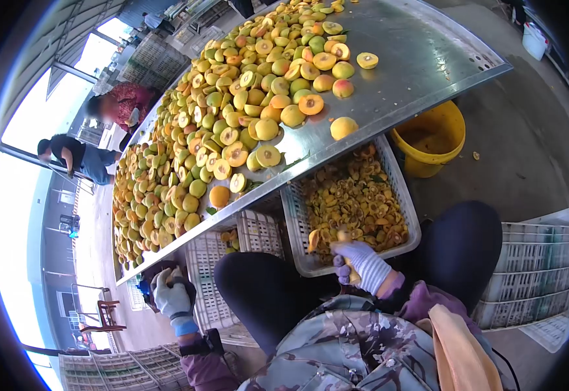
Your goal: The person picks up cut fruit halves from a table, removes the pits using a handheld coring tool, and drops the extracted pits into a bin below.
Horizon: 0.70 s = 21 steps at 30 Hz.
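Note:
My right hand, in a white striped glove, is closed around a pale yellowish handle over the front of a crate. The other end of what it holds is unclear. Inside that crate lie many yellow-orange fruit pieces, with one orange piece near my fingers. My left hand, also gloved, is at the table's lower left edge with its fingers curled, against a dark object that I cannot make out. Halved yellow peaches are heaped on the metal table.
A yellow bucket stands right of the crate. Stacked crates are at my right, and another crate is between my left hand and knee. Two people are beyond the table's left side. A white bucket is far right.

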{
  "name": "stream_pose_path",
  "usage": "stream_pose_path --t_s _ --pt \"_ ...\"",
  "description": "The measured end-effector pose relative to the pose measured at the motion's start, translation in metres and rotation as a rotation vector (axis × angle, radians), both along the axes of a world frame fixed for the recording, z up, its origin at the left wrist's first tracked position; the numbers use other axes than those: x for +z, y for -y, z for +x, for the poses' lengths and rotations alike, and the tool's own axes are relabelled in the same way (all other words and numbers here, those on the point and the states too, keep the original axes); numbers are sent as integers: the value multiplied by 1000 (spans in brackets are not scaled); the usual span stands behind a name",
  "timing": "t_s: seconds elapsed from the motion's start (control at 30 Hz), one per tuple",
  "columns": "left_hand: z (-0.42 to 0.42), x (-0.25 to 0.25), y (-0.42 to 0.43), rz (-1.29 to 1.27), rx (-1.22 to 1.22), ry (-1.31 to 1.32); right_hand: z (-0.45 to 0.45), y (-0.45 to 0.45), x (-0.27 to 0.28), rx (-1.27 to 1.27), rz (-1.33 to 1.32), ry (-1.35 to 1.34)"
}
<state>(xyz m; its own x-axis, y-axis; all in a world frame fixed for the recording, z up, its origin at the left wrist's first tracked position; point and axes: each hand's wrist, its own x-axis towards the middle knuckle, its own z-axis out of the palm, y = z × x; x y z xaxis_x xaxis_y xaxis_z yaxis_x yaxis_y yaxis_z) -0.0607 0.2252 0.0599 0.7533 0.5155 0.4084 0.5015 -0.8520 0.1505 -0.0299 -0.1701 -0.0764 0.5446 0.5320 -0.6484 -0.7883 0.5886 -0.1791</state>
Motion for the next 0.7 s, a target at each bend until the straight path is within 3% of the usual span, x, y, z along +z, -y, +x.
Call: stream_pose_path --t_s 0.07,0.13,0.17,0.2,0.23,0.3,0.4,0.47,0.53,0.6,0.67,0.7 --pt "6 -5 -17 89 -42 68 -1 0 3 -96 -148 -2" --pt "35 16 18 -11 -54 3 0 -1 8 -17 -687 356" --pt "53 11 21 -23 -94 25 1 -3 2 -61 -710 425" --pt "74 35 84 -112 -119 14 1 -5 -1 -61 -708 435" --pt "99 12 69 -73 -397 116 2 -6 -4 -110 -711 517" --pt "140 6 111 -154 -593 33 2 -7 -14 -160 -756 635" --pt "193 -3 166 -19 -731 -159 6 4 5 -9 -670 483" --pt "232 -21 179 -18 -697 -363 10 8 5 18 -661 477" --pt "265 -48 180 -75 -629 -458 10 8 -6 -2 -834 597" --pt "278 -63 184 96 -648 -616 14 11 -3 29 -810 546" --pt "280 -68 185 74 -693 -591 13 10 -4 -100 -1060 830" --pt "276 -68 190 73 -694 -597 13 9 -3 -99 -1059 823"
